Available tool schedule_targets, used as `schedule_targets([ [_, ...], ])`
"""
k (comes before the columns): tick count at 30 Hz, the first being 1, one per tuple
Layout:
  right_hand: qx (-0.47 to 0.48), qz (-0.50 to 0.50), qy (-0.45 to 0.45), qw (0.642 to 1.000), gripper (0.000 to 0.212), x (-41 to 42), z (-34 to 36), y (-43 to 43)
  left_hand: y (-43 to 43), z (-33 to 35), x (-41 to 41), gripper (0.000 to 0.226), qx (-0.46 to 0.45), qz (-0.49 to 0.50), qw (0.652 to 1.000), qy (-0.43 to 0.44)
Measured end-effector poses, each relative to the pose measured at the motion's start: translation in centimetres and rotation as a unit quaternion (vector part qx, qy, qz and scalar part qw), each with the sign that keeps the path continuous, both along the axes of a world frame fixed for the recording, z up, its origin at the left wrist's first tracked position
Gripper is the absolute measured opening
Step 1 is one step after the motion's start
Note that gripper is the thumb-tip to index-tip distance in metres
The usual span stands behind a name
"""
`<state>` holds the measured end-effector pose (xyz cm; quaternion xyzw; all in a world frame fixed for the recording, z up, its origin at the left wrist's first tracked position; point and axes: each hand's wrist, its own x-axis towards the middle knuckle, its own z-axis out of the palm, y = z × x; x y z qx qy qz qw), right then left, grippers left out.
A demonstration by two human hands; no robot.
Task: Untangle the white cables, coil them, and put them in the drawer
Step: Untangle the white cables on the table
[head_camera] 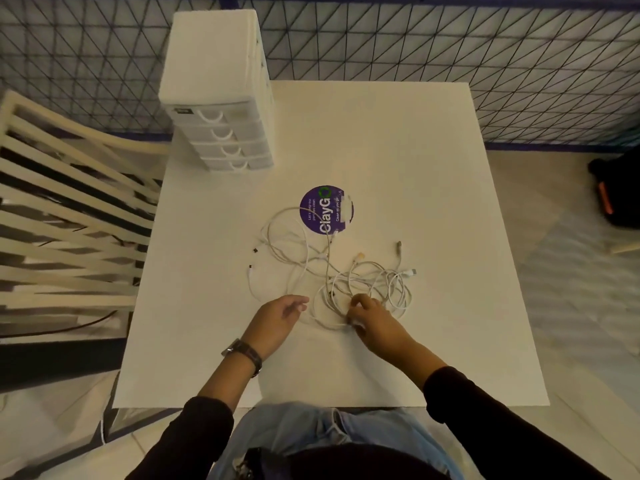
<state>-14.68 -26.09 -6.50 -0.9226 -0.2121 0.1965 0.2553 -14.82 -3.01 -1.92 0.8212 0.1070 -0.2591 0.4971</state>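
A tangle of white cables (pixel 325 268) lies spread over the middle of the white table (pixel 433 168), with loose plug ends sticking out left and right. My right hand (pixel 372 320) pinches a strand at the near edge of the tangle, fingers curled on it. My left hand (pixel 280 317) hovers just left of the tangle with fingers apart, holding nothing. The white drawer unit (pixel 221 98) stands at the table's far left corner, with all its drawers closed.
A round purple sticker (pixel 325 209) lies on the table under the far loops of cable. A white slatted chair (pixel 69 220) stands to the left. A mesh fence (pixel 450 46) runs behind the table. A dark bag (pixel 616 192) sits on the floor at right.
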Motion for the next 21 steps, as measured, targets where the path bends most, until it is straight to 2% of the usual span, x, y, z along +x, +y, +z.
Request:
schedule_targets([
  [4, 0.059, -0.084, -0.007, 0.995, 0.009, -0.2, 1.2, -0.5, -0.6, -0.6, -0.8, 0.024, 0.06, -0.048, 0.996, -0.053],
  [7, 0.097, -0.164, 0.038, 0.981, 0.009, -0.4, 2.3, -0.3, -1.9, -0.8, -0.9, 0.029, 0.155, -0.136, 0.965, -0.162],
  [9, 0.11, -0.173, 0.048, 0.978, 0.011, -0.3, 2.9, -0.2, -2.9, -0.4, -0.6, 0.022, 0.195, -0.157, 0.942, -0.224],
  [11, 0.115, -0.171, 0.048, 0.977, 0.012, -0.1, 3.7, -0.3, -3.2, 0.1, 0.2, 0.018, 0.192, -0.164, 0.94, -0.231],
  [13, 0.119, -0.185, 0.036, 0.975, 0.013, 0.5, 4.5, -0.8, -2.4, 0.6, 1.2, 0.019, 0.163, -0.17, 0.952, -0.194],
  [15, 0.126, -0.217, 0.012, 0.968, 0.014, 1.5, 5.3, -1.4, -0.7, 1.7, 2.1, 0.017, 0.095, -0.136, 0.974, -0.156],
  [17, 0.132, -0.236, -0.024, 0.963, 0.014, 2.9, 6.1, -2.2, 1.3, 3.2, 2.9, 0.014, 0.021, -0.058, 0.992, -0.112],
  [21, 0.123, -0.265, -0.064, 0.954, 0.014, 5.5, 7.9, -3.9, 6.2, 4.9, 4.5, 0.01, -0.035, 0.114, 0.99, -0.081],
])
